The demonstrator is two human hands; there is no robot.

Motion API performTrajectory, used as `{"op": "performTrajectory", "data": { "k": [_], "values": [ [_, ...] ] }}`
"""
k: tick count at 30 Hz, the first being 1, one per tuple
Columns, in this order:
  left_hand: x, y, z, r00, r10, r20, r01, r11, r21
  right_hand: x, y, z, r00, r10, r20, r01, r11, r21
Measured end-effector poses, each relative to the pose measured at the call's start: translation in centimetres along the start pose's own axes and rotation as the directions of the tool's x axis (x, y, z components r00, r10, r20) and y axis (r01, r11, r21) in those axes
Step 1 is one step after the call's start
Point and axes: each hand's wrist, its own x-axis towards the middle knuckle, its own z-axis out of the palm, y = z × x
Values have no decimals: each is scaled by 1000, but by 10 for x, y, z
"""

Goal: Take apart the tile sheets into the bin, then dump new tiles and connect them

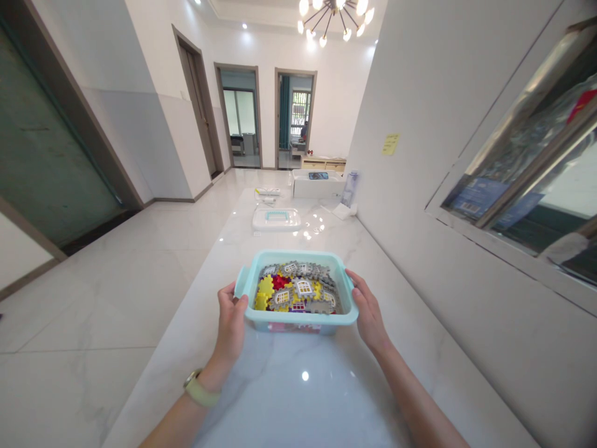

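Gripping an aqua plastic tub (298, 322) by its two short ends, the left hand (231, 318) and right hand (368, 309) stay well apart, with the tub between them. The tub is over a white marble countertop (261, 398), though I cannot tell whether it rests there or is slightly raised. Interlocking plastic building pieces (291, 292) in grey, yellow and red fill it in a loose heap, with white window pieces (303, 287) among them. Farther along the counter lies a clear plastic case with a teal handle (276, 219), and beyond that stands a white box (317, 184). A watch with a pale strap (199, 388) circles the left wrist.
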Motion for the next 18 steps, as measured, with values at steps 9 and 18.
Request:
{"op": "performTrajectory", "data": {
  "k": [9,18],
  "values": [
    [0,-3,-2,1000,6,20,-6,1000,4,0,1,0,1000,-11,-2,11,1000,-4],
    [1,-4,-2,1000,-5,22,5,1000,-10,0,2,0,1000,-17,-2,17,1000,-9]
  ]
}}
